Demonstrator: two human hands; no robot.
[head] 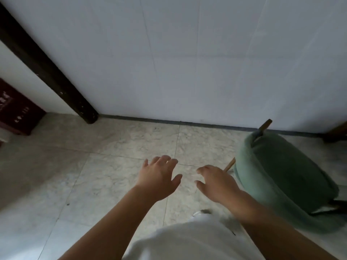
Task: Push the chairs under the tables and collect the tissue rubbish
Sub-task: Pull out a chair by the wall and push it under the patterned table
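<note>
Above the pale marbled floor tiles (116, 177), 2 bare hands reach forward and down, palms toward the floor. Left hand (159, 175) has its fingers spread and relaxed, holding nothing. Right hand (216, 182) is beside it and a little apart from it, with fingers loosely bent downward and thumb out to the side; it grips nothing either, and is slightly blurred.

Just to the right of the right hand, toward the floor's right edge, stands a green upholstered chair (281, 175). Its padded back curves round toward the camera, and 2 wooden leg tips (230, 164) show, 1 poking out by the right hand's knuckles and 1 at the chair's far side near the wall. Whether the hand touches the chair cannot be told; the wrist overlaps its edge in the picture. At the far right edge, behind the chair, a dark wooden piece of furniture (338, 133) is partly cut off.

A white tiled wall (187, 53) meets the floor along a dark baseboard. A dark slanted beam (45, 64) comes down to the floor at the left, and a dark red box (16, 109) sits at the floor's left edge. The person's white garment (187, 241) fills the bottom middle.
</note>
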